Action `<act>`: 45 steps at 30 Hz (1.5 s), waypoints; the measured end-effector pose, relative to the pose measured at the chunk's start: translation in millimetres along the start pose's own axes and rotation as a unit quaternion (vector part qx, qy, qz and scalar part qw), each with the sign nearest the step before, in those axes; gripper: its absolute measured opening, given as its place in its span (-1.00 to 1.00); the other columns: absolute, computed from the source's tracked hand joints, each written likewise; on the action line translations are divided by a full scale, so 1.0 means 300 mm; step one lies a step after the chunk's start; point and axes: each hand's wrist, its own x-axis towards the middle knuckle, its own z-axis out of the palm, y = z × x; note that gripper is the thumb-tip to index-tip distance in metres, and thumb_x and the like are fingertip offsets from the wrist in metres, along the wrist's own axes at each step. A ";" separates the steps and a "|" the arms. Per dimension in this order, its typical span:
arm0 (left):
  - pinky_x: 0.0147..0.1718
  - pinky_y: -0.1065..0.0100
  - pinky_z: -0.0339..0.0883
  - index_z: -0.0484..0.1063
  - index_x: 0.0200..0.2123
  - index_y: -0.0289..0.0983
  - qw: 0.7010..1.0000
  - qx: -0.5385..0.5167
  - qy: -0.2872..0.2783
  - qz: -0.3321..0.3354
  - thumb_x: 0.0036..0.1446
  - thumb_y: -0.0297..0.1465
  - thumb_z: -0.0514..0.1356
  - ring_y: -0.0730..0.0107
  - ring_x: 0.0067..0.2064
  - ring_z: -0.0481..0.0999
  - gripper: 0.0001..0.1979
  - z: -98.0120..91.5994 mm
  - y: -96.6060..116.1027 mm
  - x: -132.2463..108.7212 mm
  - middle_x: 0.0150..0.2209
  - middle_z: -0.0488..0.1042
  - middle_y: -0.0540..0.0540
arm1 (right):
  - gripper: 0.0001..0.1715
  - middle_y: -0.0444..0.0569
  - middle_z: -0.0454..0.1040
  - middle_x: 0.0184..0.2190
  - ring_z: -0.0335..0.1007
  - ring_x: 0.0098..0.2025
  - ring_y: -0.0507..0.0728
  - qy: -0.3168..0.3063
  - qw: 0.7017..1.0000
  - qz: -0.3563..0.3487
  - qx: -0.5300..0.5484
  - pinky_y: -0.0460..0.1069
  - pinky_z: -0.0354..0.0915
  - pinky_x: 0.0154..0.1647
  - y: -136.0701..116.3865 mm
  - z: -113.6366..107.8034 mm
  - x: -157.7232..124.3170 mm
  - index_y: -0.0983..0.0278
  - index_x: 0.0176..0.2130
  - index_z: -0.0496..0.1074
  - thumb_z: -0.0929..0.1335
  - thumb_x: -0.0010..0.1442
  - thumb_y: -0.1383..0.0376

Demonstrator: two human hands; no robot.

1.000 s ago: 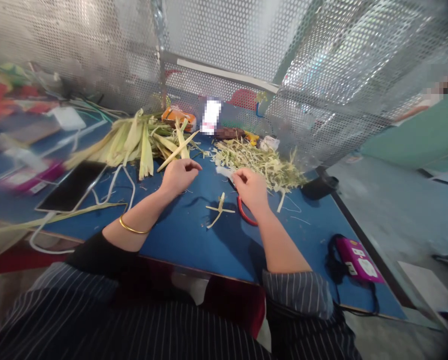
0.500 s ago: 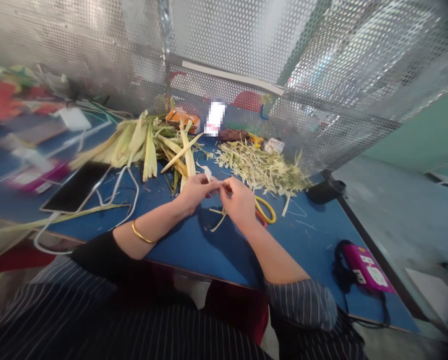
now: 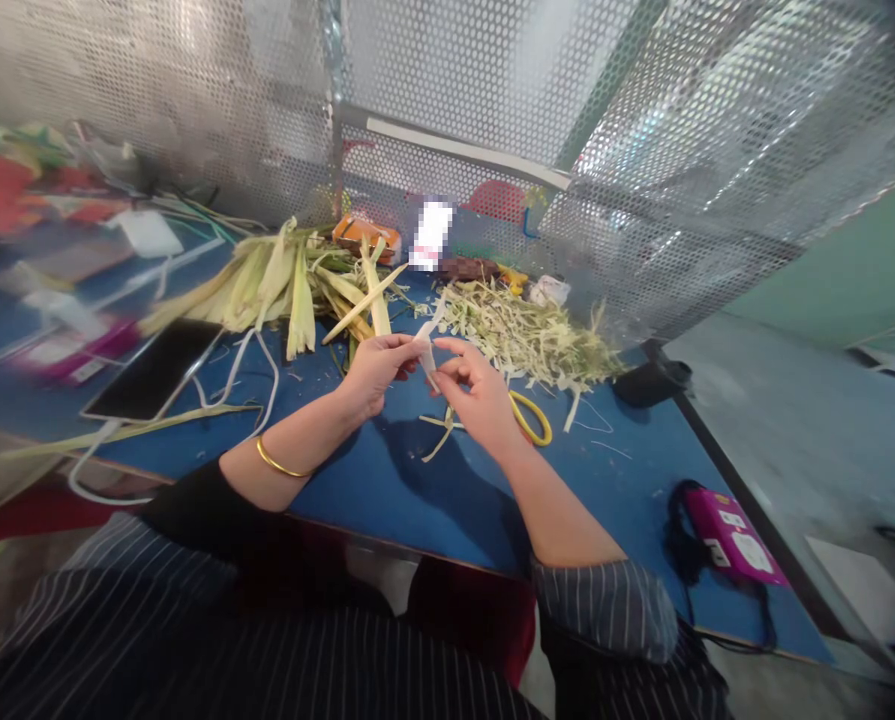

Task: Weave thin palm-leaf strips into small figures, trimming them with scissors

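Note:
Between my two hands is a pale, thin strip of corn husk (image 3: 427, 356), its upper end sticking up past the fingers. My left hand (image 3: 376, 378) pinches it between thumb and fingers. On the strip's lower end the thumb and fingertips of my right hand (image 3: 478, 392) are closed, with the index finger stretched toward the left hand. Under the right hand a few narrow husk pieces (image 3: 441, 438) lie on the blue table (image 3: 417, 500). A yellow loop handle (image 3: 531, 420) shows beside that hand; the rest of its tool is hidden.
Whole dried husks (image 3: 267, 280) lie at the back left, shredded husk (image 3: 529, 330) at the back right. A phone (image 3: 154, 370) with white cables is on the left. A black cup-like object (image 3: 651, 382) and a magenta box (image 3: 739, 535) stand near the right edge. Perforated metal panels (image 3: 462, 90) rise behind.
The strip now stands more upright and shows more between my hands. My left hand has shifted slightly left, and my right index finger has straightened. A red part by the yellow handle is now hidden.

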 end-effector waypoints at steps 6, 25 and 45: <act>-0.52 0.48 0.14 0.44 -0.50 -0.33 0.999 -0.032 0.025 -0.012 -0.15 -0.36 0.33 0.59 -0.54 0.31 -0.83 -0.002 -0.001 0.010 -0.57 0.37 0.02 | -0.78 -0.14 0.41 -0.45 0.42 -0.41 0.04 -0.009 1.000 -0.018 -0.003 0.01 0.37 -0.28 0.013 0.004 -0.004 0.18 -0.15 0.37 0.28 0.16 0.27; -0.51 0.50 0.25 0.46 -0.44 -0.36 0.989 -0.103 -0.019 -0.106 -0.12 -0.48 0.31 0.60 -0.56 0.36 -0.88 0.005 0.013 0.004 -0.58 0.40 0.01 | -0.88 -0.05 0.49 -0.23 0.37 -0.24 0.04 0.045 0.857 -0.329 -0.394 -0.02 0.19 -0.20 0.000 -0.032 -0.020 0.22 -0.25 0.41 0.28 0.20 0.36; -0.54 0.48 0.27 0.48 -0.52 -0.33 0.990 -0.020 -0.080 -0.116 -0.13 -0.38 0.32 0.54 -0.55 0.37 -0.87 0.011 0.024 -0.038 -0.56 0.42 -0.03 | -0.73 -0.05 0.51 -0.18 0.41 -0.21 0.06 0.008 0.814 -0.349 -0.465 0.01 0.17 -0.17 0.022 -0.042 -0.018 0.18 -0.12 0.43 0.22 0.25 0.38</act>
